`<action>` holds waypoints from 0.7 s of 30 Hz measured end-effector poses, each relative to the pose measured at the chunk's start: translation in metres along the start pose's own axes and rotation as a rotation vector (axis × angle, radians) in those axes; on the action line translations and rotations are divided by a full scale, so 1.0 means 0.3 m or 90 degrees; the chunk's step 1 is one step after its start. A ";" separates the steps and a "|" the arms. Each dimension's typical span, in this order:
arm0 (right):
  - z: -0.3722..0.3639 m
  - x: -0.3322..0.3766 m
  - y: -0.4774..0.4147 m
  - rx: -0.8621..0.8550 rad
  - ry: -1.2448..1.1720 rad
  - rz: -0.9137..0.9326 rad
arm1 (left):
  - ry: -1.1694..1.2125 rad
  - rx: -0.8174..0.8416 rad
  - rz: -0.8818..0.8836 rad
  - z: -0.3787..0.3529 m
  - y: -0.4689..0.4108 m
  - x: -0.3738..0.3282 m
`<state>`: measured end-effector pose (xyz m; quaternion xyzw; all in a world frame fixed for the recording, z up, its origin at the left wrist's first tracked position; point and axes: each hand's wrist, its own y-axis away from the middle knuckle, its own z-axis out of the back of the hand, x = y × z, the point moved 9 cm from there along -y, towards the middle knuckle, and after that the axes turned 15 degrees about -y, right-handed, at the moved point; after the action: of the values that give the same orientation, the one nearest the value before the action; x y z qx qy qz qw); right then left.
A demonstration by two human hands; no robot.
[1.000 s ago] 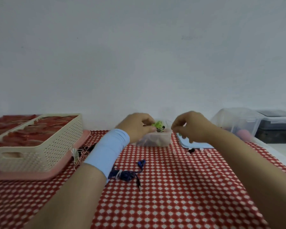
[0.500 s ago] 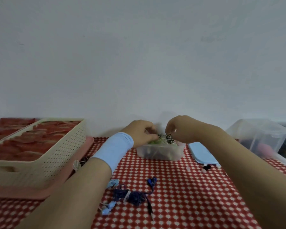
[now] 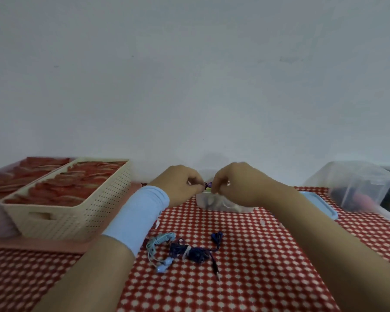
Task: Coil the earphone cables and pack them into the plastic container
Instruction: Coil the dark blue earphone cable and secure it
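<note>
A small clear plastic container (image 3: 208, 203) stands at the middle back of the checked cloth. Both my hands hover over its rim, fingertips pinched together. My left hand (image 3: 180, 183), with a light blue wristband, and my right hand (image 3: 238, 183) both grip a small coiled green earphone (image 3: 208, 188), of which only a sliver shows between the fingers. My right hand hides much of the container. Nearer to me on the cloth lie a dark blue earphone bundle (image 3: 195, 253) and a light blue earphone (image 3: 160, 249), both loose.
A beige perforated basket (image 3: 81, 212) with red contents sits on a pink tray (image 3: 32, 245) at the left. A light blue lid (image 3: 322, 204) lies right of the container. A large clear tub (image 3: 358, 183) stands at the far right. A white wall rises behind.
My left hand carried the green coil down onto the container and my right hand closed in to meet it. The view dropped, so the blue earphones show more fully.
</note>
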<state>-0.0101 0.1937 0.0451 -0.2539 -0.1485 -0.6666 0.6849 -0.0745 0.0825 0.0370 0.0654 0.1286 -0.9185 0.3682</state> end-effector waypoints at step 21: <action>-0.046 -0.278 0.235 0.177 -0.085 -0.137 | 0.012 0.193 -0.063 -0.220 0.073 -0.238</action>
<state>0.0521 0.2547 -0.0221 -0.1834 -0.3107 -0.6907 0.6268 -0.0063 0.1331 -0.0149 0.1223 -0.0048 -0.9437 0.3073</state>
